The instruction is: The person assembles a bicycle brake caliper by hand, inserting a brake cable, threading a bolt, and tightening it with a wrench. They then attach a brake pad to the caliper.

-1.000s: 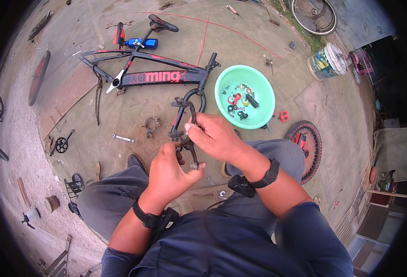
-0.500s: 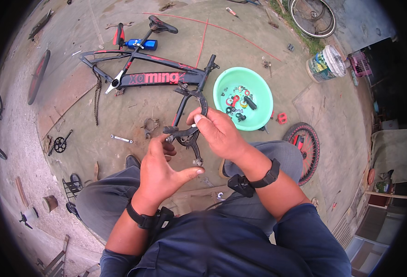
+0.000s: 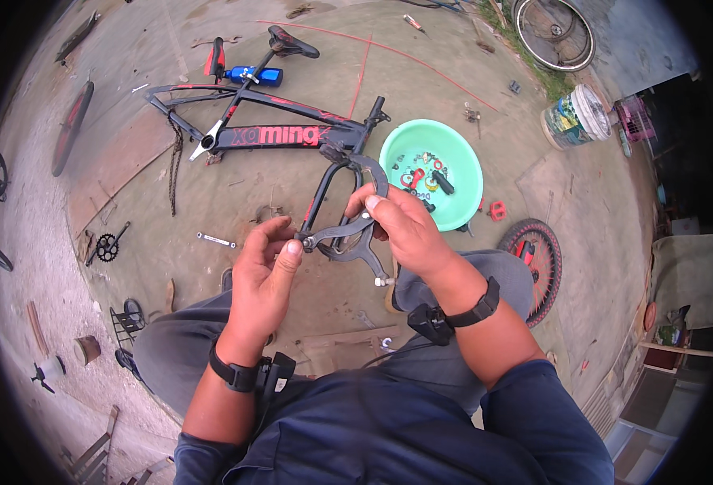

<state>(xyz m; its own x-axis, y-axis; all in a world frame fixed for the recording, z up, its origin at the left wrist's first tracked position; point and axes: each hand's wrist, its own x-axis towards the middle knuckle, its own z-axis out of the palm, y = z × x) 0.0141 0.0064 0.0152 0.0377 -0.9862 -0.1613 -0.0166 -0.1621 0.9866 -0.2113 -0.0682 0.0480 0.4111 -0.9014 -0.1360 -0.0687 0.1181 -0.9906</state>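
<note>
Between my hands is a dark metal bicycle brake caliper (image 3: 337,233), with curved arms and a silver bolt at its lower tip. My left hand (image 3: 261,279) pinches the left end of one arm between thumb and fingers. The caliper's middle is gripped by my right hand (image 3: 413,230), its thumb on top near the pivot; the fingers underneath are partly hidden. Just beyond lies a black and red bicycle frame (image 3: 283,136) on its side, saddle (image 3: 293,42) and fork (image 3: 317,198) attached. The caliper overlaps the fork in view, so I cannot tell whether they touch.
Right of the frame stands a green basin (image 3: 473,182) of small parts. A spoked wheel (image 3: 552,271) lies by my right knee, with a red pedal (image 3: 498,211) above it. On the left are a wrench (image 3: 215,240) and a crankset (image 3: 107,248). A bucket (image 3: 575,121) is far right.
The caliper has turned and moved slightly right. My left thumb, extended and apart from the fingers before, now presses on the arm's end. My right hand still holds the caliper.
</note>
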